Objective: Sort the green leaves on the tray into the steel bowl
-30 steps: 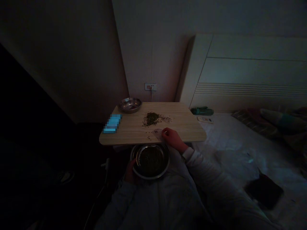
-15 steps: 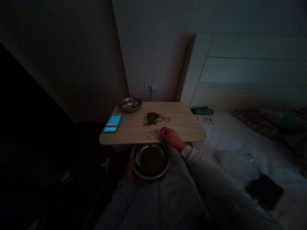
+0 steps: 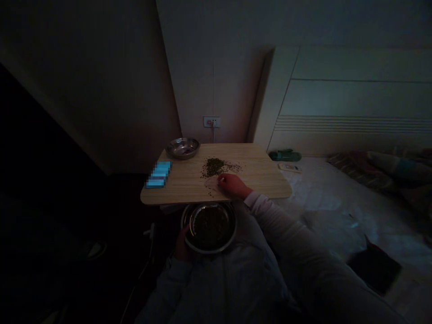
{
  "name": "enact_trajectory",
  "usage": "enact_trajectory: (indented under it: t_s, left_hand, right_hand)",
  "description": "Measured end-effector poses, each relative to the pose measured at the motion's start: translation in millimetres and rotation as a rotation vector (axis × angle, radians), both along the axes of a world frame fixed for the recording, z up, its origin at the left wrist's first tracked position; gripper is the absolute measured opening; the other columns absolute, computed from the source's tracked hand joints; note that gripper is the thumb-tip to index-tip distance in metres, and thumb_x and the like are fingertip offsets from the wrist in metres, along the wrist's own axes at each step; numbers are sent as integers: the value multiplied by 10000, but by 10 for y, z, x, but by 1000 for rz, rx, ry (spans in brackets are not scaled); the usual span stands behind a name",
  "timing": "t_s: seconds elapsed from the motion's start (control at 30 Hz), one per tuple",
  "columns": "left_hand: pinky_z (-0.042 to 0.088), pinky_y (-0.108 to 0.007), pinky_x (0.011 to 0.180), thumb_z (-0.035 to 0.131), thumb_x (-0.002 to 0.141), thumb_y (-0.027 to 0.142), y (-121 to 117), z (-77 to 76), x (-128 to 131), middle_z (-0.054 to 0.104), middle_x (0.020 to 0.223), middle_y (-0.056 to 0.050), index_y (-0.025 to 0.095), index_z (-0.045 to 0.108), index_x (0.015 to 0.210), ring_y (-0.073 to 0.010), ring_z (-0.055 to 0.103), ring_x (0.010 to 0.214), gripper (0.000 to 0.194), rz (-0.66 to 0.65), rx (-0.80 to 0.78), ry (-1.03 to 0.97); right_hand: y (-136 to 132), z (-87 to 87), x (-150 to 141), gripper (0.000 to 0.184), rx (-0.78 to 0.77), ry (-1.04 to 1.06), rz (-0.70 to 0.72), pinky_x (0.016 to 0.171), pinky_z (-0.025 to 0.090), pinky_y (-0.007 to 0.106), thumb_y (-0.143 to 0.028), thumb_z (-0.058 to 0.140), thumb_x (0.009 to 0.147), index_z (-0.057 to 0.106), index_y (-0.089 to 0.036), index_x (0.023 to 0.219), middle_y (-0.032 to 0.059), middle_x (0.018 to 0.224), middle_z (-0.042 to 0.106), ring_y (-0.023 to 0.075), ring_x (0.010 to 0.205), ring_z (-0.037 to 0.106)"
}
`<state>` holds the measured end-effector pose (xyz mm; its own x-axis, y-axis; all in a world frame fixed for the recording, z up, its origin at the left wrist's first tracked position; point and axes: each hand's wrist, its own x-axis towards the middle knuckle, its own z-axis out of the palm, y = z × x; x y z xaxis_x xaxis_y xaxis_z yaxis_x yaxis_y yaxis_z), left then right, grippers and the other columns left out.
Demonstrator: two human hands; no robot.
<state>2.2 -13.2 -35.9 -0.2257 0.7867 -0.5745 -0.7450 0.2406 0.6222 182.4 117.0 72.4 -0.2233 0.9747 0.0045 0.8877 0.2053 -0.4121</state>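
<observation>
Grains (image 3: pixel 214 166) lie heaped on the table (image 3: pixel 266 180) just beyond the right hand (image 3: pixel 233 185), pinched nearly closed on a clear sheet (image 3: pixel 211 182), while the left hand (image 3: pixel 182 247) curls against a metal bowl (image 3: pixel 211 250), apparently to steady it below the edge.

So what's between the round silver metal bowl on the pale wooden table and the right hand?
A loose heap of small greenish grains lies between the bowl and the right hand, in the head view.

This is a dim bedroom, with a pale headboard (image 3: pixel 347 98) and white sheet (image 3: pixel 317 193).
</observation>
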Motion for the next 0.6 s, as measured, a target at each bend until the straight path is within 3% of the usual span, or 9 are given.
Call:
enact_trajectory:
  t_s: [0.1,0.2,0.4,0.6]
  left_hand:
    - [505,-366,890,489,805,154,-3,120,30,705,576,-23,205,690,683,-199,707,799,241,66,-135,36]
    - [483,-343,920,471,823,161,3,191,57,708,579,-16,214,672,633,-182,704,817,282,83,-146,8]
    - [473,-378,944,481,816,200,2,251,89,729,631,-49,203,723,747,-235,667,994,251,12,-110,-94]
    - [457,-375,966,480,833,218,-28,364,125,716,588,-31,208,726,805,-225,685,951,248,39,-167,-99]
  right_hand:
    - [94,29,-28,328,-17,-71,46,759,434,241,-251,438,872,675,-175,1085,95,1040,705,189,911,638]
    - [159,44,-47,340,-36,-122,70,767,441,240,-247,451,862,665,-191,1119,85,1059,703,196,937,640]
    - [166,51,-83,337,-32,-149,165,790,439,240,-241,469,856,664,-188,1125,77,1095,694,195,970,633]
    - [19,47,-145,305,-35,-81,193,756,441,256,-238,508,833,694,-195,1071,80,1026,712,208,906,642]
